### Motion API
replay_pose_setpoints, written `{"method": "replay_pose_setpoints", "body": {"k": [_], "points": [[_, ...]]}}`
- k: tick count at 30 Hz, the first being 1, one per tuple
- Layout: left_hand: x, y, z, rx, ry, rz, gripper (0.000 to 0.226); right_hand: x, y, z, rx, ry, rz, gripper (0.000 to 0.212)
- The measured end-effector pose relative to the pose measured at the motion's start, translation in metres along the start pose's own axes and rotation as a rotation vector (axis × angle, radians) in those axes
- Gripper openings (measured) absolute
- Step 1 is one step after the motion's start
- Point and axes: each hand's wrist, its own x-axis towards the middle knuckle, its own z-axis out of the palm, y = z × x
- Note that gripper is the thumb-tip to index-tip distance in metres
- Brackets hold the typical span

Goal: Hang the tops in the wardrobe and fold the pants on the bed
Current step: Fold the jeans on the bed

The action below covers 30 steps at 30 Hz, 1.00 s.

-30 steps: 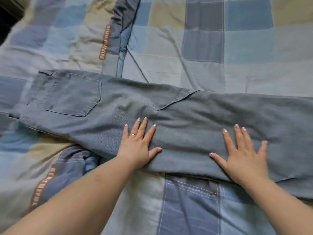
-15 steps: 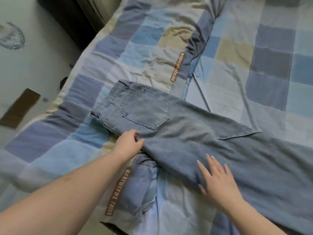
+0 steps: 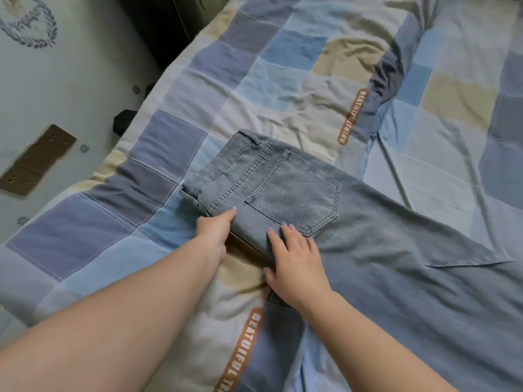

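Light blue jeans [image 3: 368,250] lie folded lengthwise on the bed [image 3: 254,80], back pocket up, waistband to the left and legs running off to the right. My left hand [image 3: 215,230] grips the near edge of the jeans just below the waistband, thumb on top and fingers tucked under the denim. Beside it, my right hand [image 3: 294,261] grips the same near edge below the pocket, fingers spread on top and thumb under the edge. That edge is lifted slightly off the quilt.
A patchwork quilt in blue, grey and beige covers the bed, with an orange lettered strip [image 3: 243,349] near me. The bed's left edge drops to a pale floor [image 3: 56,94] with a brown cardboard piece [image 3: 36,159]. A dark gap lies at the top left.
The view has swung left toward the waistband. Both hands slid left along the jeans from the thigh area, went from lying flat to gripping the near edge, and now sit close together.
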Motion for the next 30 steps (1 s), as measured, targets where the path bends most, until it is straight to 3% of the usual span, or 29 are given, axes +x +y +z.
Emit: {"method": "replay_pose_setpoints", "body": {"k": [2, 4, 7, 9, 12, 15, 18, 21, 23, 26, 28, 30], "points": [[-0.017, 0.001, 0.012, 0.048, 0.147, 0.195, 0.037, 0.009, -0.009, -0.005, 0.119, 0.021, -0.013, 0.081], [-0.048, 0.004, 0.026, 0.091, 0.148, 0.430, 0.027, 0.013, -0.013, -0.018, 0.469, 0.015, -0.002, 0.086], [-0.100, 0.006, 0.052, 0.193, -0.097, 0.777, 0.031, -0.001, 0.005, -0.055, 1.276, -0.014, 0.066, 0.097], [-0.130, 0.005, 0.070, 0.281, -0.276, 0.890, 0.038, -0.025, 0.032, -0.085, 1.606, 0.031, 0.063, 0.099], [-0.171, -0.019, 0.098, 0.440, -0.489, 1.010, 0.049, -0.062, 0.063, -0.123, 1.616, 0.184, -0.006, 0.080], [-0.227, -0.068, 0.133, 0.542, -0.574, 1.175, 0.038, -0.101, 0.106, -0.141, 1.531, 0.538, 0.333, 0.040], [-0.279, -0.115, 0.168, 0.766, -0.516, 1.244, 0.041, -0.144, 0.160, -0.151, 1.750, 0.691, 0.648, 0.005], [-0.320, -0.167, 0.185, 0.819, -0.592, 1.320, 0.045, -0.192, 0.217, -0.158, 1.884, 0.754, 0.844, 0.022], [-0.350, -0.209, 0.191, 0.823, -0.796, 1.319, 0.033, -0.231, 0.260, -0.162, 1.967, 0.781, 0.882, 0.019], [-0.373, -0.273, 0.196, 1.107, -1.005, 1.370, 0.036, -0.285, 0.315, -0.164, 2.013, 0.771, 0.891, 0.015], [-0.371, -0.304, 0.196, 1.362, -0.944, 1.313, 0.061, -0.311, 0.339, -0.164, 2.009, 0.754, 0.848, 0.014], [-0.370, -0.329, 0.206, 1.547, -0.771, 1.135, 0.078, -0.346, 0.367, -0.165, 1.993, 0.767, 0.776, 0.013]]}}
